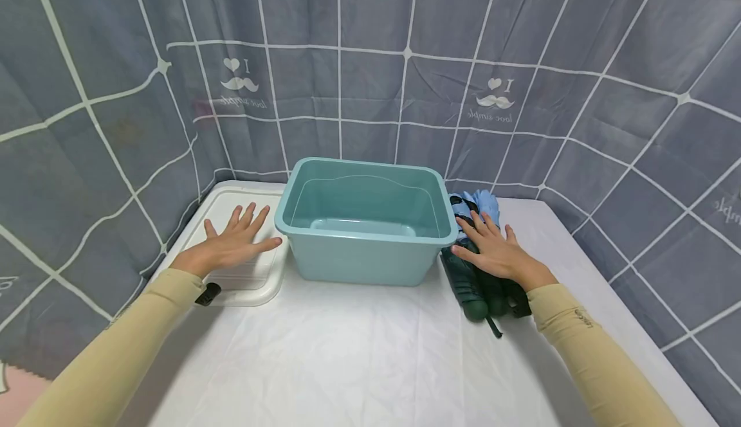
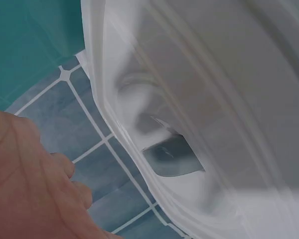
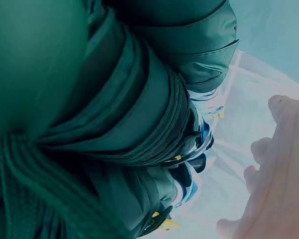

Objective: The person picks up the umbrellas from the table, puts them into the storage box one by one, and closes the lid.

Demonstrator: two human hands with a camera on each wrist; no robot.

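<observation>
A pale teal plastic storage box (image 1: 359, 261) stands at the middle of the table, its open top facing up. To its left lies a white lid (image 1: 199, 218) with rounded corners. Above that lid my left hand (image 1: 234, 240) is spread, fingers straight and holding nothing. Dark green folded umbrellas (image 1: 465, 289) lie in a bundle right of the box, their ribbed cloth and a wrist strap (image 3: 55, 184) close up in the right wrist view. Over them my right hand (image 1: 492, 250) spreads its fingers, gripping nothing. Blue crumpled pieces (image 1: 489, 205) lie just behind the umbrellas, partly hidden by this hand.
White cloth covers the table (image 1: 347, 350). Grey curtains (image 1: 370, 80) with white grid lines enclose the back and both sides. The box's back rim stands close to the rear curtain. A black wrist device (image 1: 208, 294) shows under my left wrist.
</observation>
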